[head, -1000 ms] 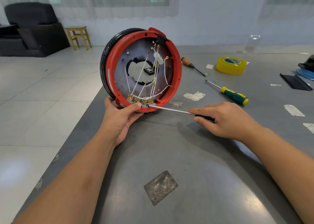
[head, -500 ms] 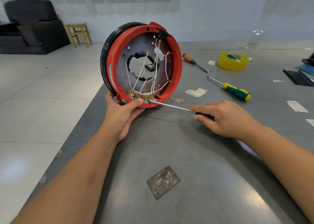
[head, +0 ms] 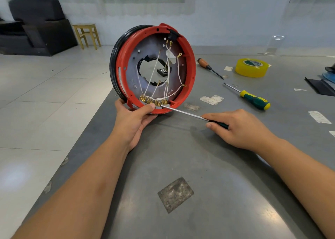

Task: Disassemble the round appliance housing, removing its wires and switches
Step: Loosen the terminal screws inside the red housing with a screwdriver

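The left hand [head: 135, 117] holds the round housing [head: 154, 70] on edge at the near left corner of the grey table [head: 208, 166], fingers curled behind the bottom of the red rim and the thumb pressed over its front lip. Just above that thumb sits a row of brass terminals [head: 153, 100], and white wires [head: 154, 71] fan up from them across the grey inner plate toward a black switch [head: 173, 33] at the top of the rim.

To the right of the thumb, the tip of a long screwdriver [head: 184, 112] meets the terminal row at its right end; the shaft slants down and rightward into the right hand [head: 241, 128], whose fingers wrap the dark handle with the forefinger laid along the shaft.

The step in hand looks to be working a terminal loose. Done well, the tip would stay seated on one terminal, the push would run along the shaft rather than sideways, and the left thumb would brace the rim so that it cannot roll. A slip would send the tip toward that thumb, so light force seems wise.

Beyond the right hand lie a green-handled screwdriver [head: 253, 100], a wooden-handled screwdriver [head: 204, 62] and a yellow tape roll [head: 252, 67], well apart from the work.
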A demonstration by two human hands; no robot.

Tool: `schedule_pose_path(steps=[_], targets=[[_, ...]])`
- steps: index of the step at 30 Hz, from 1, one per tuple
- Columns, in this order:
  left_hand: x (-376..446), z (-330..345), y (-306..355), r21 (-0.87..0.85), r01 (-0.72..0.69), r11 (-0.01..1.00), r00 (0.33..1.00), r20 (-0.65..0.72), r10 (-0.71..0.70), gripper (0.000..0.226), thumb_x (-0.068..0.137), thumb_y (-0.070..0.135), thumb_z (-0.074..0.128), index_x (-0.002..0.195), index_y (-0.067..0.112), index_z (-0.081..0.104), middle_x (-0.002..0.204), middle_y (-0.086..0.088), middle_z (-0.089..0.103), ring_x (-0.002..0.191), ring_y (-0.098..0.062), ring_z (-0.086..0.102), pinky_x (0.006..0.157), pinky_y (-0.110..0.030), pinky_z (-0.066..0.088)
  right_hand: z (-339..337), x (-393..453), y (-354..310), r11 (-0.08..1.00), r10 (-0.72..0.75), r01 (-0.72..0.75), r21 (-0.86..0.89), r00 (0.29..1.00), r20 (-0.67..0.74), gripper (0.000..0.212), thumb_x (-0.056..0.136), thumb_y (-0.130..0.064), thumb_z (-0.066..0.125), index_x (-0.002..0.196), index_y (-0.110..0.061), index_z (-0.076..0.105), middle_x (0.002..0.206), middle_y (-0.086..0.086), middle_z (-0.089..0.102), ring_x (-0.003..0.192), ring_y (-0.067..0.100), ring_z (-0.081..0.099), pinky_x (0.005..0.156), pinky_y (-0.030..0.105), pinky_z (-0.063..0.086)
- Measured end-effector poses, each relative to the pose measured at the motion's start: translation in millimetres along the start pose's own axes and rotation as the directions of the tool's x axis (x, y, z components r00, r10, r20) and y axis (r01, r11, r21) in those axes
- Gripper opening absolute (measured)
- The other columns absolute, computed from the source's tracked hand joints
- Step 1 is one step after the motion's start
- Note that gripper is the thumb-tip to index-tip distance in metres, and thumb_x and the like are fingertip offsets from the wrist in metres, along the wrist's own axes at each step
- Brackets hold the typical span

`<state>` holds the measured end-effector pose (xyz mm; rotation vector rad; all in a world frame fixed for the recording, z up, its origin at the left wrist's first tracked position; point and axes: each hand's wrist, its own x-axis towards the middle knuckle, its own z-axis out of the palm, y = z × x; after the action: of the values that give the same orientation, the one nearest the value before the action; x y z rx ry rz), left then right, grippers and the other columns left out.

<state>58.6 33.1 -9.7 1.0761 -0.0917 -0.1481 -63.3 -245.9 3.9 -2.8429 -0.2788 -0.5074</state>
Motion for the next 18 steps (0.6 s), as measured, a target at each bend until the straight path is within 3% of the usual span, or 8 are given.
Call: schedule_pose_path(steps=[10, 18], targets=[[0.7, -0.4, 0.0, -0.016, 0.009, 1.000, 1.000, -0.003, -0.009, 0.068, 0.086, -0.017, 0.073, 0.132, 0.021, 0.040, 0.123, -0.017, 0.069, 0.101, -0.039, 0.077, 0.086, -0.052, 0.064, -6.6, -0.9, 3.8, 0.999, -0.027, 0.028, -0.030, 0.999, 0.027, 0.044, 0.096, -0.056, 0.043, 0.133, -0.044, 0.064, 0.103, -0.009, 0.076, 0.089, 0.022, 0.069, 0.068, 0.039, 0.058], [0.3, 0.3, -1.7, 0.005, 0.013, 1.000, 1.000, 0.011, -0.013, 0.074, 0.084, -0.019, 0.073, 0.133, 0.024, 0.040, 0.128, -0.021, 0.063, 0.105, -0.042, 0.075, 0.087, -0.054, 0.064, -15.0, 0.5, 5.6, 0.985, -0.068, 0.076, -0.153, 0.996, 0.057, 0.046, 0.097, -0.055, 0.040, 0.136, -0.045, 0.061, 0.096, -0.010, 0.073, 0.082, 0.022, 0.066, 0.058, 0.038, 0.052]])
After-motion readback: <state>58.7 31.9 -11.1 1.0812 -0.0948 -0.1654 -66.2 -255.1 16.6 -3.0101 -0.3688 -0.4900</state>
